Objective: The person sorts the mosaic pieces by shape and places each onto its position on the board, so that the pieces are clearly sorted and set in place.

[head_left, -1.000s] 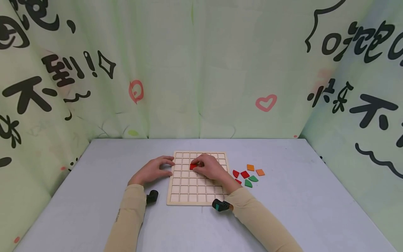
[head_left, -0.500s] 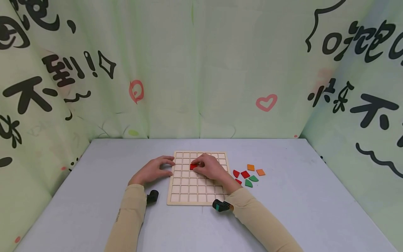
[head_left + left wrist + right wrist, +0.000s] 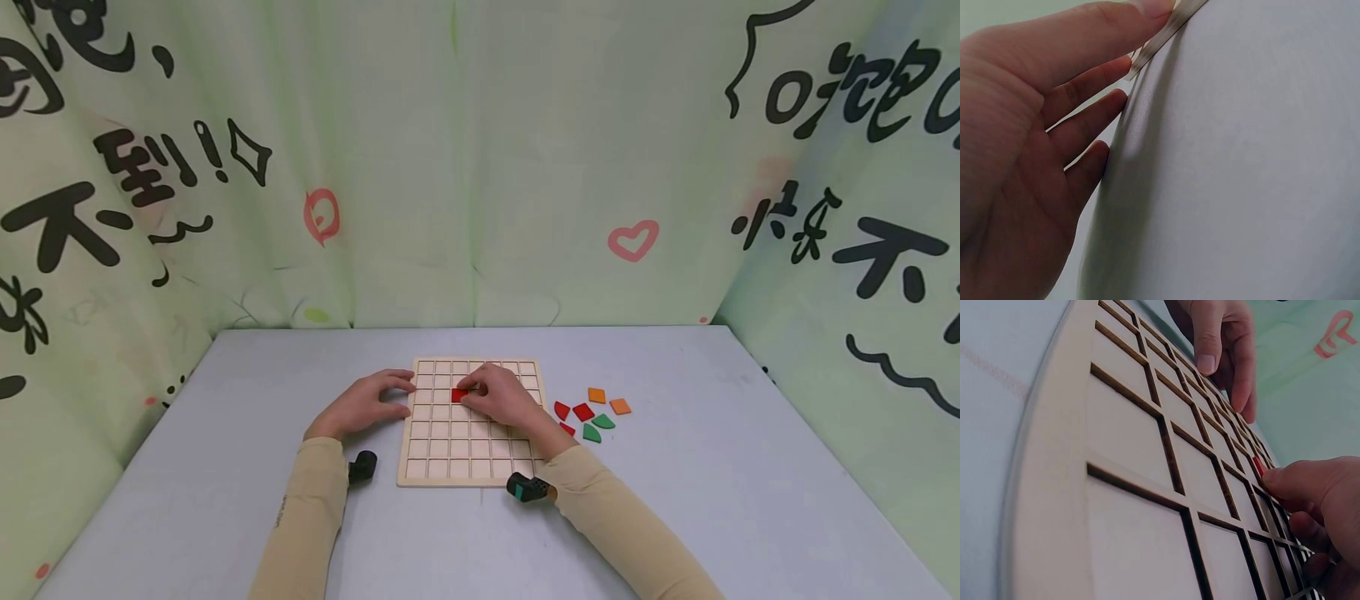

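Note:
A wooden board (image 3: 450, 471) with a grid of square recesses lies on the table. On its upper half, my right hand (image 3: 500, 395) pinches a red tile (image 3: 458, 395) between thumb and fingers. The right wrist view shows the thumb (image 3: 1291, 478) against this red tile (image 3: 1259, 465), low in the grid; the hand hides part of it. My left hand (image 3: 363, 404) rests at the board's left edge, fingers spread and fairly straight. In the left wrist view, its thumb (image 3: 1097, 34) reaches the board's edge (image 3: 1163, 40).
Right of the board lie loose flat pieces: an orange tile (image 3: 596, 396), another orange tile (image 3: 620, 406), a red square (image 3: 583, 412), red rounded pieces (image 3: 562, 411) and green rounded pieces (image 3: 603, 422). A printed curtain (image 3: 480, 167) stands behind the white table (image 3: 247, 467).
The head view has shifted very slightly. Both hands, the board and the red tile keep nearly the same places.

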`<state>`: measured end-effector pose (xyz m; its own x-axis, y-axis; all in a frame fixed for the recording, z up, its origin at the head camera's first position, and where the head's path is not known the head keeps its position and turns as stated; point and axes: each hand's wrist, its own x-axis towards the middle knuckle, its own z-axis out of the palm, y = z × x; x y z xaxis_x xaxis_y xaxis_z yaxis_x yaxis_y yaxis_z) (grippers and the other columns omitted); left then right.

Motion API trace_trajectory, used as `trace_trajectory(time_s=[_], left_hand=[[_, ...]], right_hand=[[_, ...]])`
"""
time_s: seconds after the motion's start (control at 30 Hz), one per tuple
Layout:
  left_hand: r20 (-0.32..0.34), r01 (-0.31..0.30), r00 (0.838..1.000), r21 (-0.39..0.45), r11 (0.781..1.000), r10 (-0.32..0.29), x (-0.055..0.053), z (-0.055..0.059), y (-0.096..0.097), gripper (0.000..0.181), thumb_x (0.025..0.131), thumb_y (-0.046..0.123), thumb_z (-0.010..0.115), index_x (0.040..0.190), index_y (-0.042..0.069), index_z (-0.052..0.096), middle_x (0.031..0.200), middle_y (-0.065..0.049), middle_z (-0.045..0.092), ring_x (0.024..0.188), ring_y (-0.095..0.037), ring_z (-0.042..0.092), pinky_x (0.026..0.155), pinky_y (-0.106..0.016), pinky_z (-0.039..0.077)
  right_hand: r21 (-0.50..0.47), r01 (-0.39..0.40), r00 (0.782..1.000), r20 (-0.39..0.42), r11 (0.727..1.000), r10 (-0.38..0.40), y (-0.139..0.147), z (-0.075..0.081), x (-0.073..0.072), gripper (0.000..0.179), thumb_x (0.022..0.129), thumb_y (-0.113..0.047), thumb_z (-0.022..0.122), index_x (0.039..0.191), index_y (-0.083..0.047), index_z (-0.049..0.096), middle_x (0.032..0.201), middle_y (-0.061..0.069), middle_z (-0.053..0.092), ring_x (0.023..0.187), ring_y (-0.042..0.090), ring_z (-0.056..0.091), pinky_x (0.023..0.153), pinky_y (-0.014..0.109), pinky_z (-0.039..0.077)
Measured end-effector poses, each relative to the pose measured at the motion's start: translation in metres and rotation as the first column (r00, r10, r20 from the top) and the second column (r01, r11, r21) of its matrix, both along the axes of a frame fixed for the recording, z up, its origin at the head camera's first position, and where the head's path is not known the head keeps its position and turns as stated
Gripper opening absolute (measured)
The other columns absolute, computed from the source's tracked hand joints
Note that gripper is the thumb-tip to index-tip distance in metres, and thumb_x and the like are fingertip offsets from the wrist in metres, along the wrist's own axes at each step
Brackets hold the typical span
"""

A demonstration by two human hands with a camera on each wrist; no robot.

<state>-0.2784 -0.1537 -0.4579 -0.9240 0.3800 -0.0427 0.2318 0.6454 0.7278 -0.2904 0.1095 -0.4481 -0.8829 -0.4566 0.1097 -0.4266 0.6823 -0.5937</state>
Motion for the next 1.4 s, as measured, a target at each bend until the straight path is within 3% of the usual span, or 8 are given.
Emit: trace_trajectory(time_s=[0.83,1.13,1.4], left_hand=[[-0.008,0.013,1.0,0.02,1.0,-0.012,0.002,0.002,0.0,0.041,0.085,0.02,0.077,0.122,0.007,0.067,0.147,-0.006,0.047,0.141,-0.031,0.034,0.115,-0.049,0.029],[-0.004,0.002,1.0,0.023,1.0,-0.002,0.0,-0.001,0.0,0.041,0.085,0.02,0.077,0.122,0.008,0.067,0.147,-0.004,0.048,0.141,-0.03,0.034,0.115,-0.048,0.029],[-0.001,-0.007,1.0,0.017,1.0,0.007,0.001,0.0,0.001,0.04,0.085,0.02,0.077,0.122,0.008,0.067,0.147,-0.005,0.047,0.141,-0.03,0.033,0.115,-0.049,0.029]], right_hand=[[0.02,0.01,1.0,-0.008,1.0,-0.01,-0.002,-0.001,-0.002,0.02,0.089,-0.015,0.072,0.107,-0.01,0.074,0.093,-0.001,0.063,0.077,0.013,0.05,0.067,0.026,0.045],[-0.074,0.045,0.999,0.014,0.996,-0.044,0.003,0.004,0.001,0.022,0.091,-0.015,0.069,0.112,-0.008,0.072,0.105,0.003,0.066,0.09,0.016,0.061,0.079,0.031,0.052],[-0.168,0.117,0.991,0.09,0.979,-0.103,0.016,0.011,0.005,0.027,0.092,-0.018,0.069,0.118,-0.01,0.07,0.113,0.002,0.067,0.097,0.018,0.064,0.085,0.033,0.054]])
